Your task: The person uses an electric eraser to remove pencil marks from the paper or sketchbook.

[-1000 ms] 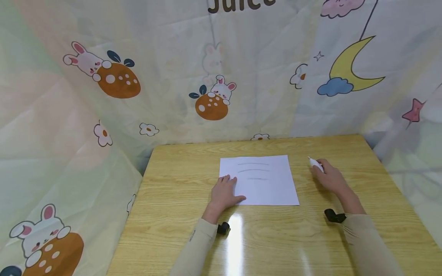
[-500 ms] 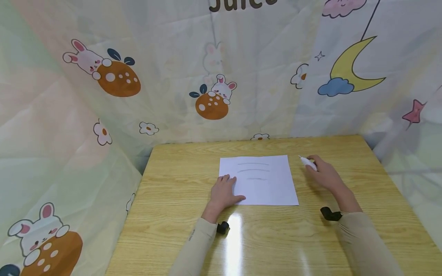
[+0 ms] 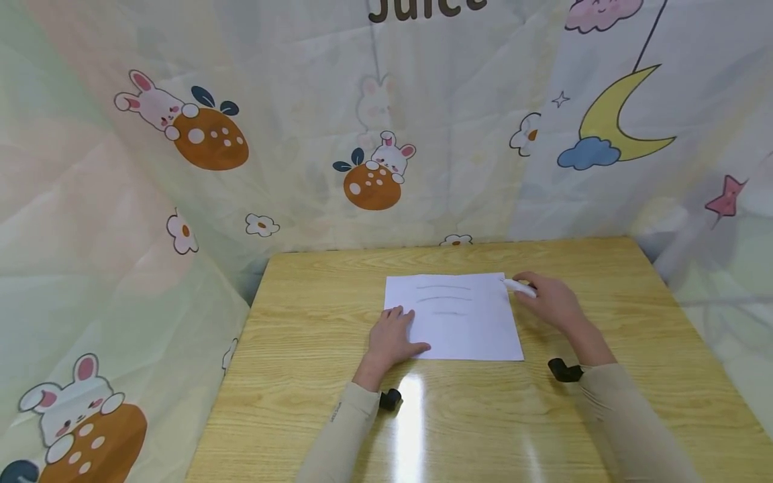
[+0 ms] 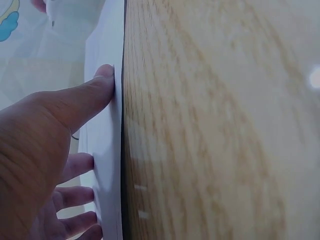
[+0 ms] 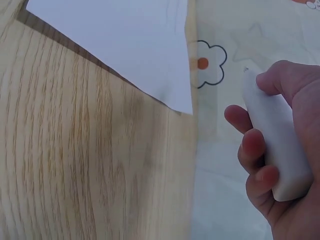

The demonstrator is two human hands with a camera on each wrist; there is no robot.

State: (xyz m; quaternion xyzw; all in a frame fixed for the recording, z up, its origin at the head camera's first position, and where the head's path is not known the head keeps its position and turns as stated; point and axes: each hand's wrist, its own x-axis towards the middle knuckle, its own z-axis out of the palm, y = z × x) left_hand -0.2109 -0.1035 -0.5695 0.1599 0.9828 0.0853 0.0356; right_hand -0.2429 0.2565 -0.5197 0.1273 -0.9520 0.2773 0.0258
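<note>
The left hand [image 3: 391,339] rests, fingers spread apart, on the left part of the paper [image 3: 474,337], which lies on the tabletop [image 3: 314,335]. Farther off, the right hand's [image 3: 552,303] grip is clamped round the pen [image 3: 519,288], tip by the far right corner. With that side unpinned, a dragging tip could twist or crease it.
</note>
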